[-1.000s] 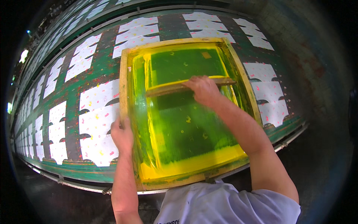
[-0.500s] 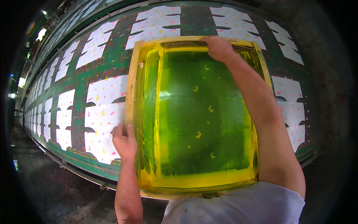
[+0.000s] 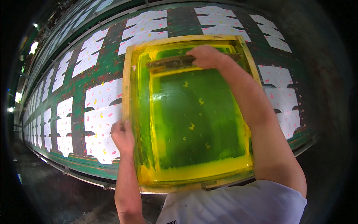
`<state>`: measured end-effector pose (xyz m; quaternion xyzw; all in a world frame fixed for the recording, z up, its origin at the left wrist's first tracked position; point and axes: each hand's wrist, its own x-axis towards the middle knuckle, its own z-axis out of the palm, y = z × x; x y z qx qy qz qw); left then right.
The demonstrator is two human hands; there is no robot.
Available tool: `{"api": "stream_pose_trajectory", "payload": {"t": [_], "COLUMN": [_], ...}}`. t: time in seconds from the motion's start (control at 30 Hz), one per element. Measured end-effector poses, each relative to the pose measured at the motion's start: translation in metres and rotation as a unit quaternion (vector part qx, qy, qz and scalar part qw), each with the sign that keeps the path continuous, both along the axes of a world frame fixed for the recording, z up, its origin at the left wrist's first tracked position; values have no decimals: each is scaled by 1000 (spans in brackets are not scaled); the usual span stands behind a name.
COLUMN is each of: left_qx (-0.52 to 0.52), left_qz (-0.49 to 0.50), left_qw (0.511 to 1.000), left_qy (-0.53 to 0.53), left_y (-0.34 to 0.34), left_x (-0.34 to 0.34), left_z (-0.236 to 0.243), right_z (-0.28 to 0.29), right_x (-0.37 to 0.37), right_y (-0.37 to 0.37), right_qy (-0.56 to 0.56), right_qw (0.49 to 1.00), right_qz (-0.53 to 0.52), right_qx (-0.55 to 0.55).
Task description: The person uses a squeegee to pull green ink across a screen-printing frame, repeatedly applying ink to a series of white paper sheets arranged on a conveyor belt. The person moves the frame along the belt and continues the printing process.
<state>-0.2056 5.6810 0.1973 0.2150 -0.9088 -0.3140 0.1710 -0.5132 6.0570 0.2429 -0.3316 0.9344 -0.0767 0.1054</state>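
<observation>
A wooden-framed printing screen [image 3: 201, 115] lies in front of me, its green mesh marked with small yellow motifs and streaked with yellow ink along the sides and near edge. Near its far end, my right hand [image 3: 206, 57] is closed around a squeegee [image 3: 167, 63], a long ink-stained wooden bar set across the mesh with yellow ink along its near side. At the left rail of the frame, my left hand [image 3: 123, 137] grips the wood, fingers outside and partly hidden, thumb upward against the edge.
The long green printing table [image 3: 80, 87] runs away to the left. White printed fabric pieces [image 3: 102, 130] lie in rows on it, with more fabric pieces [image 3: 279, 97] right of the frame and beyond it. A metal rail [image 3: 71, 174] follows the table's near edge, above a dark floor.
The squeegee has come away from the far rail toward me, my right hand moving with it. My left hand stays at the frame's left rail. The view has shifted slightly.
</observation>
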Motion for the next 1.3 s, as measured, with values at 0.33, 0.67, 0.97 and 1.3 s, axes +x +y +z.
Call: {"api": "stream_pose_trajectory", "payload": {"t": [0.33,0.67,0.97,1.3], "left_qx": [19,40,-27,-139], "left_qz": [-31,-49,-45,-8], "left_qw": [999,997,999,979], "left_qy": [22,36,-9,-150], "left_y": [-6,-9,-7,-5], "left_x": [5,11,11,9], "left_z": [-3,1,2,1], "right_z": [35,54,30,27], "right_x": [234,428,496,497], "right_y": [-2,-1,12,85], "right_qy": [-96,-84,17,-11], "right_qw": [995,995,995,963], "right_qz": [-36,-47,-20,40], "right_qx": [19,-8,-101,-268]}}
